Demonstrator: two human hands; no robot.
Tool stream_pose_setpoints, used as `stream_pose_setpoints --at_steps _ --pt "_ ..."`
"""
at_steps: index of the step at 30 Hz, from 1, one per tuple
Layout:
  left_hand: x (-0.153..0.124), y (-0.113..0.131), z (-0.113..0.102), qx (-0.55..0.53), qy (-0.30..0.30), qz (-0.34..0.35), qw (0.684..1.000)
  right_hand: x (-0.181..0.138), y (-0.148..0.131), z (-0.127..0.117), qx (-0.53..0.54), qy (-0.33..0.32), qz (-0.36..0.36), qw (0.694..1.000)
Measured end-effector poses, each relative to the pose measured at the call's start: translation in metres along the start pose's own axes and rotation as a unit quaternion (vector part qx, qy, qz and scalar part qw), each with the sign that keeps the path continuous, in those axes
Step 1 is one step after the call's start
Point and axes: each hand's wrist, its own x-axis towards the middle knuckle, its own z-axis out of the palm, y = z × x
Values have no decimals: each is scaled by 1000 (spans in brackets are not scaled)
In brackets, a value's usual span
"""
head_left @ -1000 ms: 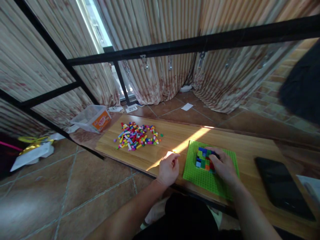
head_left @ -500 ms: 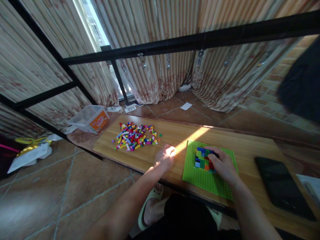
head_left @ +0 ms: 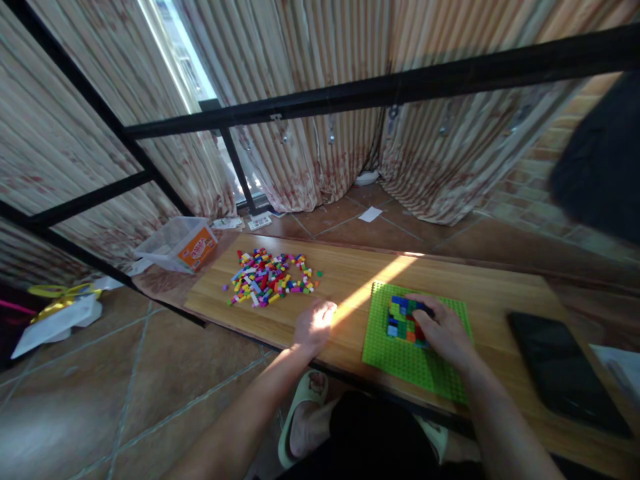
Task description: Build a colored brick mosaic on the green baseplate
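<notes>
My right hand reaches over a green studded baseplate. Its thumb and fingers are closed at the right side of a patch of colourful toy bricks fixed on the plate. A dark toy brick shows between these fingers, partly hidden by them. To the left of the plate, my left hand is curled closed just above the wooden bench top, lit by a strip of sunlight. What its fingers hold, if anything, is hidden. A loose pile of small toy bricks lies beyond the left hand.
The wooden bench top carries a black tablet-like slab at the right. A clear plastic box with an orange label stands past the left end. A black metal rail and striped curtains lie behind.
My left hand has shifted a little left and down, away from the baseplate. My right hand stays at the brick patch with its fingers still closed.
</notes>
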Motion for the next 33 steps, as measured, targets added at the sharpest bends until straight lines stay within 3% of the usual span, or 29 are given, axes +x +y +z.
stream_pose_setpoints --at_steps 8,12,21,33 --pt "21 63 37 -92 5 149 985 0 -2 0 18 6 -8 1000" --pt "31 80 52 -70 -1 199 978 0 -5 0 17 3 -9 1000" --pt "41 89 66 -24 10 242 970 -1 -11 -1 3 20 -25 999" --pt "42 94 80 -16 37 209 977 -1 -14 -4 9 9 -14 1000"
